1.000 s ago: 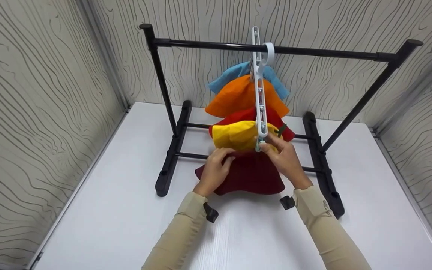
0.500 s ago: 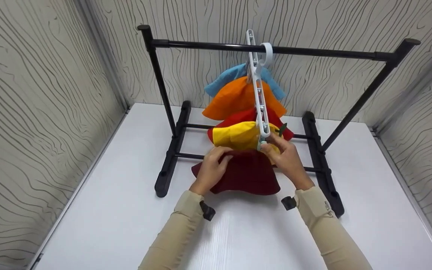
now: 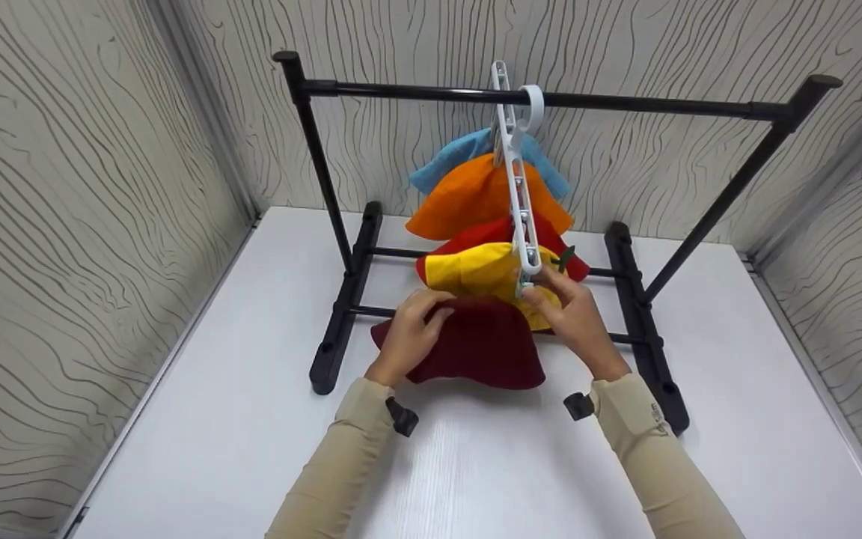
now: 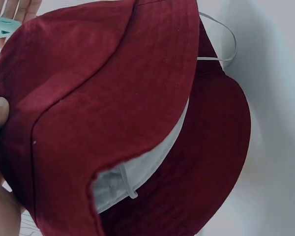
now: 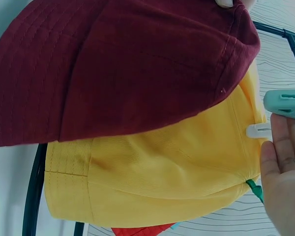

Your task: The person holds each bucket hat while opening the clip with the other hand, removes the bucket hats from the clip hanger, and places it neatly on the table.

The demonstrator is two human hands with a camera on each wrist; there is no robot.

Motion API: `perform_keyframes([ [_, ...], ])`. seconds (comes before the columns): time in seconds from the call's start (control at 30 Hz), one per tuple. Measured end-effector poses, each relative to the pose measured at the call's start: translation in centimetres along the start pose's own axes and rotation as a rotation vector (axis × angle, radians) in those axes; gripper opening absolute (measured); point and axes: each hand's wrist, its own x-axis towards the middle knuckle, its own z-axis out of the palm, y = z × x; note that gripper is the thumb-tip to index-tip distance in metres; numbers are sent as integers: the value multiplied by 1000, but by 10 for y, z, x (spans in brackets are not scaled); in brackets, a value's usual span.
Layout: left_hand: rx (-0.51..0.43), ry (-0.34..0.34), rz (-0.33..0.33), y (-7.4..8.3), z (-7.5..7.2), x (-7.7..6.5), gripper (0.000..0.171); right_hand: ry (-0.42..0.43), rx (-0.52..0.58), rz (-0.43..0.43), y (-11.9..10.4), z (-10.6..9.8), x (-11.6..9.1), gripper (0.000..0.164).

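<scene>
My left hand (image 3: pixel 405 335) pinches the crown of a maroon bucket hat (image 3: pixel 480 348), whose brim hangs down; its pale lining shows in the left wrist view. Beside it, my right hand (image 3: pixel 577 318) pinches a mint-green clip (image 5: pixel 285 102) at the near end of a white multi-clip hanger (image 3: pixel 518 195). Nothing shows in that clip's mouth, and the maroon hat sits apart from it. Just behind hangs a yellow hat (image 3: pixel 468 271) with a green stem, held by a white clip (image 5: pixel 258 130).
A black rack (image 3: pixel 416 92) carries the hanger by its hook over the top bar. Farther back hang a red hat (image 3: pixel 551 233), an orange hat (image 3: pixel 450 206) and a light-blue hat (image 3: pixel 446 161). White table (image 3: pixel 214 419) below; patterned panels (image 3: pixel 64 224) stand around.
My left hand has drawn the maroon hat to the left, away from the green clip. The hanger's far end has swung slightly left. My right hand stays at the clip.
</scene>
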Motion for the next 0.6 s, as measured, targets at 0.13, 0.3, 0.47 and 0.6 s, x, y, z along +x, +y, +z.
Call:
perform_keyframes([
  [0.13, -11, 9, 20, -3, -3, -1, 15, 1, 9, -3, 0, -1, -1, 53],
  [0.3, -24, 16, 32, -5, -7, -2, 15, -8, -8, 27, 3, -1, -1, 52],
  [0.47, -39, 11, 31, -5, -12, -4, 17, -2, -19, 24, 6, 0, -2, 49],
  [0.6, -57, 13, 32, -7, -16, -5, 18, 1, -25, -13, 7, 1, -2, 44],
])
